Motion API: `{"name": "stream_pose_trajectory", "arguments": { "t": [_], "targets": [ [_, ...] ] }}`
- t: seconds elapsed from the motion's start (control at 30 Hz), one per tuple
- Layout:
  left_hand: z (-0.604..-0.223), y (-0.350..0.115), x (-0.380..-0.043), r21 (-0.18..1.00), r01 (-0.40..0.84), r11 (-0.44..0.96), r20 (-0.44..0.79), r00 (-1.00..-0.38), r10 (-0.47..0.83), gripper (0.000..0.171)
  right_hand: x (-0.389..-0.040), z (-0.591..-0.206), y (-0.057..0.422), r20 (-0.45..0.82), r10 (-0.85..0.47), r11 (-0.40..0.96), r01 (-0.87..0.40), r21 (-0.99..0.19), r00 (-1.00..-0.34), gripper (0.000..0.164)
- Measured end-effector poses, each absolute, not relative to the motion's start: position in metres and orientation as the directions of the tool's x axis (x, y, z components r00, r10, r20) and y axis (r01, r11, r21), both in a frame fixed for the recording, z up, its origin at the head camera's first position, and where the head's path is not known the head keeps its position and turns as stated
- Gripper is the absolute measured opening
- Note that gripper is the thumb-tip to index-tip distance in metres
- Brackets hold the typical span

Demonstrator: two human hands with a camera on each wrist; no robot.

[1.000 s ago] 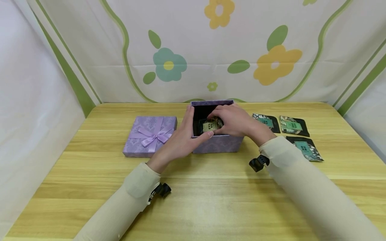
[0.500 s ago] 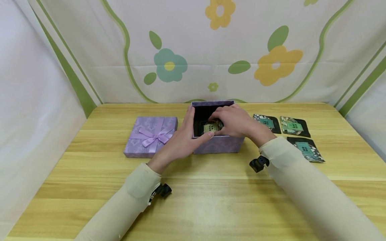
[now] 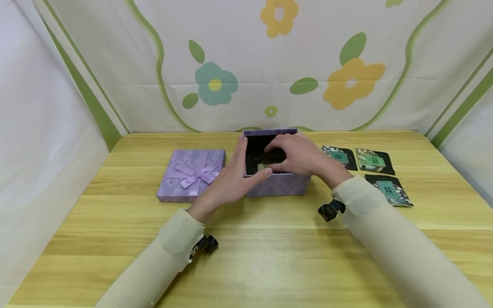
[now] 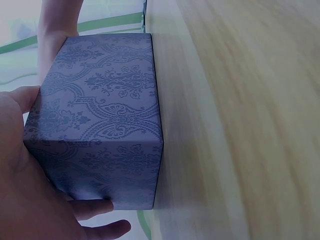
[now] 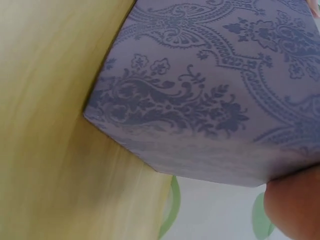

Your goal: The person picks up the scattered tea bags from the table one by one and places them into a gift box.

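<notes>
Box (image 3: 280,186) on table (image 3: 265,261), left hand (image 3: 232,179) straight-fingered along its left side, right hand (image 3: 299,155) partly inside, grip unclear.

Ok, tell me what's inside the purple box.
A packet with a yellowish-green label partly shows; the hands cover some of it, and whatever lies beneath is hidden.

A pale wood-grain desk (image 3: 262,265); behind its far edge hangs white fabric (image 3: 254,55) with orange and teal flowers (image 3: 206,90).
</notes>
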State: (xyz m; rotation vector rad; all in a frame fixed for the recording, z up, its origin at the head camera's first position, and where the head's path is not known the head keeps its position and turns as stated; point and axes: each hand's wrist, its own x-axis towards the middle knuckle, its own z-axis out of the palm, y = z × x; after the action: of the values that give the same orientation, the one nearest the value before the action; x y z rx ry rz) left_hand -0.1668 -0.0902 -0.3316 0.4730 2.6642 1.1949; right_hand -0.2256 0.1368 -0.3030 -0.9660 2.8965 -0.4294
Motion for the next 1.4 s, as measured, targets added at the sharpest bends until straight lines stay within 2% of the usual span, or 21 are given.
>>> {"name": "stream_pose_trajectory", "arguments": {
  "t": [0.13, 0.27, 0.7, 0.93, 1.2, 1.4],
  "targets": [
    [-0.331, -0.092, -0.166, 0.752, 0.203, 0.627, -0.041, -0.935, 0.352, 0.113, -0.225, -0.305, 0.143, 0.105, -0.576, 0.697, -0.554, -0.454, -0.811, 0.048],
    [-0.331, -0.091, -0.166, 0.752, 0.212, 0.624, -0.034, -0.933, 0.358, 0.113, -0.219, -0.304, 0.155, 0.169, -0.545, 0.653, -0.542, -0.529, -0.821, 0.05],
    [-0.333, -0.093, -0.165, 0.753, 0.197, 0.628, -0.04, -0.939, 0.342, 0.112, -0.186, -0.3, 0.226, 0.271, -0.409, 0.673, -0.489, -0.555, -0.871, 0.051],
    [-0.335, -0.095, -0.166, 0.747, 0.209, 0.632, -0.034, -0.936, 0.35, 0.112, -0.17, -0.308, 0.266, 0.206, -0.302, 0.722, -0.364, -0.589, -0.931, 0.053],
    [-0.336, -0.095, -0.165, 0.746, 0.213, 0.63, -0.027, -0.937, 0.349, 0.112, -0.159, -0.321, 0.305, 0.167, -0.22, 0.781, -0.276, -0.56, -0.961, 0.059],
    [-0.334, -0.095, -0.165, 0.747, 0.221, 0.627, -0.019, -0.935, 0.353, 0.113, -0.156, -0.33, 0.331, 0.131, -0.209, 0.788, -0.246, -0.564, -0.969, 0.066]
  ]
}}
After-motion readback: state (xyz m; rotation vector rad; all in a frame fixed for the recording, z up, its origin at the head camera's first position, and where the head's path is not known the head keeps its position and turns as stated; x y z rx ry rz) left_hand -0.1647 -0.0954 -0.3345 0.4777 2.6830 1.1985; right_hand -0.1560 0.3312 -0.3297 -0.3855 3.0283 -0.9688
